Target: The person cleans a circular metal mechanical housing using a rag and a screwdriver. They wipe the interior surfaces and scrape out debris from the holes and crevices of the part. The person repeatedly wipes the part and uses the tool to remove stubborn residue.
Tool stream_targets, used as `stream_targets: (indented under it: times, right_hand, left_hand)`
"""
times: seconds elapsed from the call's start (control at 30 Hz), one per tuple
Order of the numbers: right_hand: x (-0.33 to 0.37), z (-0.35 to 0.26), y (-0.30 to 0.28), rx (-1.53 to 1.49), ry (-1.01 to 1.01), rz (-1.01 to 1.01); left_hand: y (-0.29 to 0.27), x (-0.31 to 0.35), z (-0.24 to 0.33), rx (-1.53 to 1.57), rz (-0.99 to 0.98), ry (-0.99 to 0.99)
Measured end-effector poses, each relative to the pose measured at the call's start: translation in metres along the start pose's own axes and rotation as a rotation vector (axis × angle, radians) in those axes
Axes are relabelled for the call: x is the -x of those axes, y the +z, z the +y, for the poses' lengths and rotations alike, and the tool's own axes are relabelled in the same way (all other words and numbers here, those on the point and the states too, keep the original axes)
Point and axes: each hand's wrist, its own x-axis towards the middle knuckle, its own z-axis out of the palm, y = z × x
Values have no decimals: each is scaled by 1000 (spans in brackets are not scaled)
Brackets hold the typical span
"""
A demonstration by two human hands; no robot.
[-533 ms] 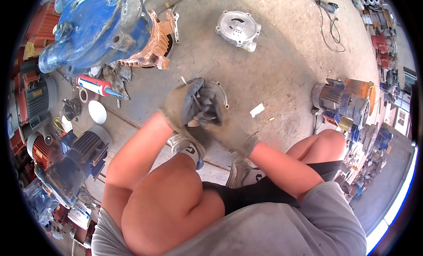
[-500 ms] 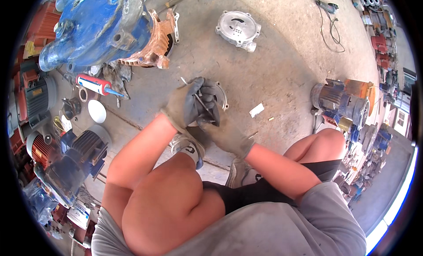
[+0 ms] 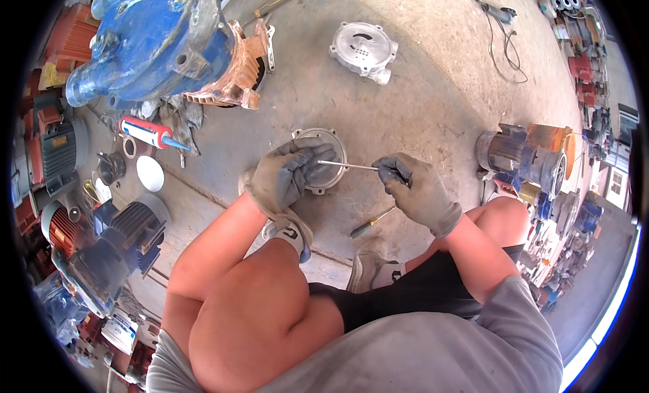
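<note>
My right hand (image 3: 416, 193), in a grey-and-black work glove, is closed on a thin metal rod (image 3: 348, 165); its gripped end is hidden in the fingers. The rod points left, its free end close to my left hand (image 3: 291, 173). That gloved hand is half curled with fingers apart, and I make out nothing in it. Below the hands, a round metal flange cover (image 3: 331, 185) with bolt lugs lies on the floor, partly covered by my left hand. A screwdriver (image 3: 364, 228) with a dark and yellow handle rests nearer my shoes.
A big blue machine housing (image 3: 149, 48) with a copper-coloured flange stands far left. Beside it lie a red-and-white sealant tube (image 3: 145, 132) and a white disc (image 3: 150, 173). A silver cover (image 3: 364, 50) lies ahead; a motor (image 3: 517, 153) and a corded tool (image 3: 499, 13) are right.
My hands have moved apart. The right has swung right and up with the rod, now nearly level. The flange cover and the screwdriver on the floor show more fully.
</note>
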Motion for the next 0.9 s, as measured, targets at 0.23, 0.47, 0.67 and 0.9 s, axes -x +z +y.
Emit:
stream_targets:
  times: [0.23, 0.47, 0.67, 0.9]
  right_hand:
    - [1, 2, 15, 139, -131, 149]
    - [6, 4, 15, 152, -214, 189]
    - [8, 17, -2, 255, -297, 134]
    - [18, 24, 2, -224, 56, -98]
  left_hand:
    - [8, -2, -3, -77, 165, -90]
    - [5, -5, -10, -127, 186, -168]
    - [0, -7, -1, -246, 56, -232]
    - [42, 12, 22, -718, 98, -259]
